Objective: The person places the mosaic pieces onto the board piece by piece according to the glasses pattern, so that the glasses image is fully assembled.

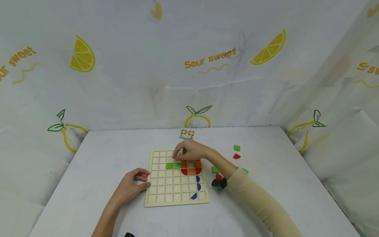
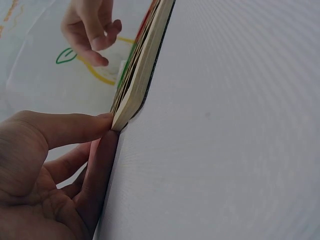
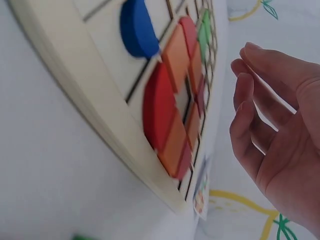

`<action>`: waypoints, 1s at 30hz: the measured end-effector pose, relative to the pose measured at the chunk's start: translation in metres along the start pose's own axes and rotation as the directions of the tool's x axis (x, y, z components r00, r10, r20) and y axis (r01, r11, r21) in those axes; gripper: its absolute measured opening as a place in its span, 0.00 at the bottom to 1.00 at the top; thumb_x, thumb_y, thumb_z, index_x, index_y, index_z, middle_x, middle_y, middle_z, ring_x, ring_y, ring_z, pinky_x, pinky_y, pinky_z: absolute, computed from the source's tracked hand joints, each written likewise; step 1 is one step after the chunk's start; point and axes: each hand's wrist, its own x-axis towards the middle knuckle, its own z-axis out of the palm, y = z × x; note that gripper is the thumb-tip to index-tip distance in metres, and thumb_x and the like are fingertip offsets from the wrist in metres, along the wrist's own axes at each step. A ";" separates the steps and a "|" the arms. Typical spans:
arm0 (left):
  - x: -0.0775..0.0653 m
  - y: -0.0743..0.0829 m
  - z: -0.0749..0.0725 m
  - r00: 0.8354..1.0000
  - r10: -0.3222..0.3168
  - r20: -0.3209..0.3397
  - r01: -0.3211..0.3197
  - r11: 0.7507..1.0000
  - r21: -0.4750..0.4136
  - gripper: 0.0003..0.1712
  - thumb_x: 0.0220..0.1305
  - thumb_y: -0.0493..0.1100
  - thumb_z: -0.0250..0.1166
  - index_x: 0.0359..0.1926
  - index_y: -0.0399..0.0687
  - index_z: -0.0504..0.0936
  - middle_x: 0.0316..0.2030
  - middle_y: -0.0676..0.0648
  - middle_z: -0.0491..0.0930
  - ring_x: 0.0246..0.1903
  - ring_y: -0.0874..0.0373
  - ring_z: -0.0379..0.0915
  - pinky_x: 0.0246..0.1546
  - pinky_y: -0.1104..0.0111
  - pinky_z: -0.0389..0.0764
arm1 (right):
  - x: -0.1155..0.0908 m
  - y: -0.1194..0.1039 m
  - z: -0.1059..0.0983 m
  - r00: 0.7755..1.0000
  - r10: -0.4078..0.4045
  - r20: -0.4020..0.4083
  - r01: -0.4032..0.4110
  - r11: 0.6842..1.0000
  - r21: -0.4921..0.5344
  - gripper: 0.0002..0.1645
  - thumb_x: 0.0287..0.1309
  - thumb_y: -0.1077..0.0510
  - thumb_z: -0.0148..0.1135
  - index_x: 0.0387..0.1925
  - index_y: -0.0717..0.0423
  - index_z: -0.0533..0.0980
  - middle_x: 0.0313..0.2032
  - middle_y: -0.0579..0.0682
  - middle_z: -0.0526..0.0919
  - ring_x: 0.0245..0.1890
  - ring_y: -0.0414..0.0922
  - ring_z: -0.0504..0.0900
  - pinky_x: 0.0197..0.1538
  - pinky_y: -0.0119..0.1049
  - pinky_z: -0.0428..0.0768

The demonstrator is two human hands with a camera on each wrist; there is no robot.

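Here I have the right hand (image 1: 190, 150) over the far part of the board, its fingers loosely bent, a narrow gap between thumb and fingertips, holding nothing that I can see. Over on the left, the left hand (image 1: 130, 187) has thumb and fingertips touching the board's left edge, a little apart from each other along it.

Between them, the pale wooden square grid board (image 1: 161, 180) lies flat on the bench (image 1: 88, 171). Just below my right fingertips, two flat green squares (image 1: 169, 166) sit side by side in cells. Next along towards the right edge, orange squares (image 1: 191, 171) and red rounded pieces (image 1: 184, 171) cluster around a bare cell. Blue rounded pieces (image 1: 193, 196) run down to near the near right corner.

Further out, a small printed picture card (image 1: 187, 133) lies by the bench's far edge, beyond the board. Off the board's right edge, a loose green square (image 1: 237, 148) lies near a red wedge (image 1: 237, 156). Behind it all hangs a white lemon-print backdrop (image 1: 127, 65).
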 end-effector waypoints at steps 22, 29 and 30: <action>-0.001 0.001 -0.001 1.000 0.007 -0.001 -0.007 1.000 -0.006 0.22 0.60 0.37 0.78 0.55 0.44 0.85 0.46 0.47 0.87 0.46 0.61 0.82 0.50 0.71 0.78 | -0.094 0.068 -0.067 0.928 0.343 -0.143 -0.327 0.937 0.122 0.18 0.73 0.53 0.70 0.57 0.58 0.87 0.54 0.56 0.90 0.39 0.57 0.86 0.43 0.41 0.87; -0.001 0.000 0.000 1.000 -0.005 0.008 0.005 1.000 -0.020 0.22 0.61 0.39 0.78 0.56 0.44 0.85 0.48 0.47 0.87 0.47 0.60 0.81 0.52 0.69 0.78 | -0.125 0.091 -0.080 0.890 0.427 -0.157 -0.409 0.902 0.135 0.19 0.74 0.54 0.69 0.60 0.58 0.85 0.56 0.59 0.89 0.44 0.52 0.87 0.45 0.43 0.89; -0.001 0.000 0.000 1.000 -0.007 0.008 0.007 1.000 -0.019 0.22 0.62 0.39 0.78 0.57 0.44 0.85 0.48 0.47 0.87 0.47 0.60 0.81 0.52 0.69 0.78 | -0.129 0.093 -0.082 0.886 0.435 -0.162 -0.416 0.899 0.139 0.20 0.74 0.54 0.69 0.60 0.59 0.85 0.57 0.60 0.89 0.45 0.52 0.88 0.45 0.43 0.89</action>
